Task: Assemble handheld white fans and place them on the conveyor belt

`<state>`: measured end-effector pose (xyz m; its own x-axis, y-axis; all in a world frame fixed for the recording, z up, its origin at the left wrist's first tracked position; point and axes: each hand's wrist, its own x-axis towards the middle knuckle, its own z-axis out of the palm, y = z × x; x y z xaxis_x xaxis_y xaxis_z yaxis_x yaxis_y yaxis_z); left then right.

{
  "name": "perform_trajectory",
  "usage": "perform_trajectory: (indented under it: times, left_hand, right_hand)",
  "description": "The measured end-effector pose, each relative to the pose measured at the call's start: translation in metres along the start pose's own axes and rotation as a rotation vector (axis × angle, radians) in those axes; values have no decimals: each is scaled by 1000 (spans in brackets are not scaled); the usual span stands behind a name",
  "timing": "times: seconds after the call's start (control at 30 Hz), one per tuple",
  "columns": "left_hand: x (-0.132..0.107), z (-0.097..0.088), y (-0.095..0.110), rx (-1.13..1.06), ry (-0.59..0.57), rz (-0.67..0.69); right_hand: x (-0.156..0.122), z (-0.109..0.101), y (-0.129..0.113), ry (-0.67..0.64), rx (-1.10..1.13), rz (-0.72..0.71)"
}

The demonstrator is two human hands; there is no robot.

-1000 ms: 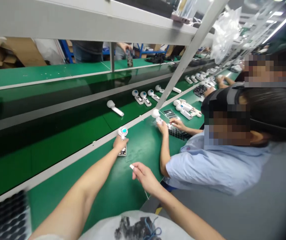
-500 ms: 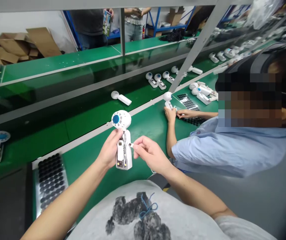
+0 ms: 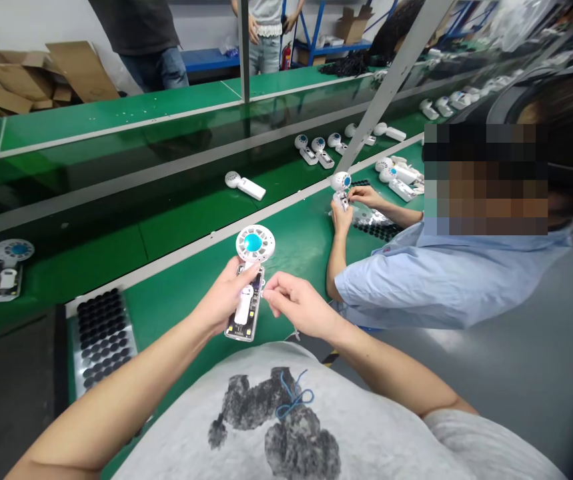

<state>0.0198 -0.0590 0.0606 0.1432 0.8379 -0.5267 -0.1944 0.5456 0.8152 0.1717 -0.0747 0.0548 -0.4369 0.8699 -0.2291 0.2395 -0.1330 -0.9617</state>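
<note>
My left hand (image 3: 226, 293) is wrapped round the handle of a white handheld fan (image 3: 255, 244). The fan stands nearly upright, its round grille with a bright blue centre facing me. Below the head, a clear cover shows a dark circuit board and a white oblong piece in the middle. My right hand (image 3: 299, 303) is closed in a pinch at the handle's right edge, with a small white plug (image 3: 263, 285) at its fingertips; most of that plug is hidden.
A sheet of black round stickers (image 3: 106, 340) lies on the green bench at left. Several handheld fans lie on the green belt beyond, one (image 3: 246, 185) straight ahead. At right, a co-worker's hands (image 3: 342, 212) hold another fan beside a slanted metal post (image 3: 391, 87).
The fan in my left hand has turned its front toward me and its centre looks brighter. My right fingertips are closer to its side. Fans on the belt at left shifted right in view.
</note>
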Motion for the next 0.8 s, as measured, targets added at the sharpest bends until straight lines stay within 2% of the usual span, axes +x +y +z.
perform_trajectory:
  times: [0.13, 0.3, 0.43, 0.53, 0.63, 0.7, 0.8]
  left_hand:
    - [0, -1, -10, -16, 28, -33]
    - [-5, -7, -8, -3, 27, -55]
    - [2, -12, -9, 15, 7, -2]
    - [17, -8, -22, 36, 84, 27]
    - [40, -2, -41, 27, 130, -33]
    - [58, -5, -51, 58, 135, -31]
    - [97, -25, -56, 119, 212, 14]
  right_hand:
    - [3, 2, 11, -36, 23, 38]
    - [6, -2, 17, -79, 17, 57]
    - [15, -3, 23, -92, -51, 50]
    - [26, 2, 34, -31, -79, 38]
    - [37, 0, 54, 46, 8, 107]
    - [40, -11, 71, 82, 74, 198]
    - [37, -40, 97, 202, 193, 387]
